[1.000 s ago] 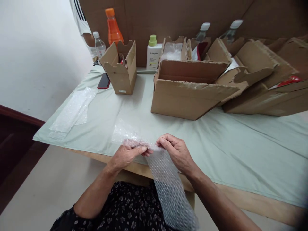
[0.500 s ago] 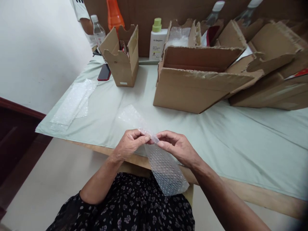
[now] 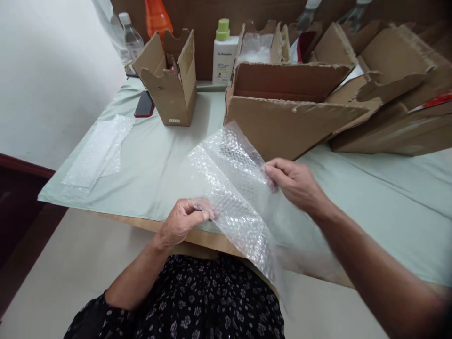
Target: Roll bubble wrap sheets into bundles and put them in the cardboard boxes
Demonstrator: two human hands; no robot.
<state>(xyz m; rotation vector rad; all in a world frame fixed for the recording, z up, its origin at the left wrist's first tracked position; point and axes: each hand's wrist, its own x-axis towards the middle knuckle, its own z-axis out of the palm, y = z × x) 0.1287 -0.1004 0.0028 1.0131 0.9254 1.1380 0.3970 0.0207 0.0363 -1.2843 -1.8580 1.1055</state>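
A clear sheet of bubble wrap [image 3: 236, 193] is spread between my hands above the table's front edge, with its lower end hanging over that edge. My left hand [image 3: 185, 219] pinches its left side between thumb and fingers. On the opposite side my right hand [image 3: 291, 181] grips the other edge, a little higher and farther from me. A crease runs slantwise down the sheet, and its lower corner is blurred.
Flat pieces of bubble wrap [image 3: 95, 153] lie at the table's left. Behind stand a small cardboard box [image 3: 173, 96], a phone [image 3: 144, 104], a white bottle with a green cap [image 3: 223, 59] and larger cardboard boxes [image 3: 275, 125]. A green cloth [image 3: 356, 202] covers the table.
My right hand has moved right and away from me, pulling the bubble wrap open from a narrow strip into a wide sheet. My left hand stays near its place, still pinching.
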